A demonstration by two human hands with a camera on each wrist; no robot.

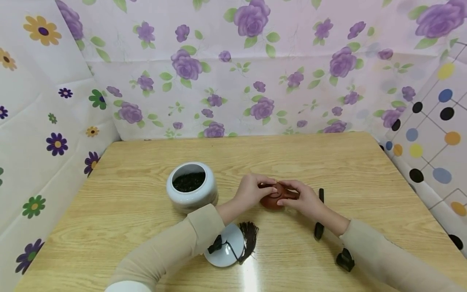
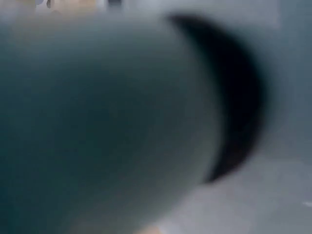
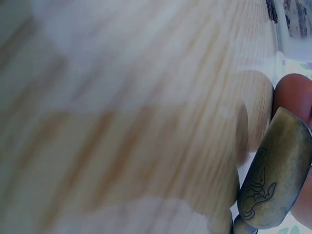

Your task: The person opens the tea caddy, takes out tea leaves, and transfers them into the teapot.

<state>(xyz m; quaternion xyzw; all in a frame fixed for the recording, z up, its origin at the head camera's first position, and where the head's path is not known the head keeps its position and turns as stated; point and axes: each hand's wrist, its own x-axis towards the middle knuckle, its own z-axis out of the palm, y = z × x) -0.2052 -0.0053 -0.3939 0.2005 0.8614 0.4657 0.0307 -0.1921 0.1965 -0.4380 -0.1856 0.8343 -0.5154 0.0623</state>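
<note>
A small reddish-brown clay teapot (image 1: pixel 271 202) stands on the table between both hands in the head view. My left hand (image 1: pixel 251 190) holds it from the left, thumb and fingers around its upper part. From the right, my right hand (image 1: pixel 303 198) grips it with the thumb in front and fingers behind. The hands partly cover the spout, handle and lid. Only large blurred shapes fill the left wrist view. At the right of the right wrist view is a bronze-coloured piece with an engraved line drawing (image 3: pixel 275 175); its kind is unclear.
Left of the teapot stands a white jar (image 1: pixel 193 198) with dark loose leaves inside. A white round lid (image 1: pixel 230 235) with a dark tassel (image 1: pixel 249 239) lies near the left sleeve. A dark slim stick (image 1: pixel 319 230) and a small black object (image 1: pixel 344 260) lie by the right forearm.
</note>
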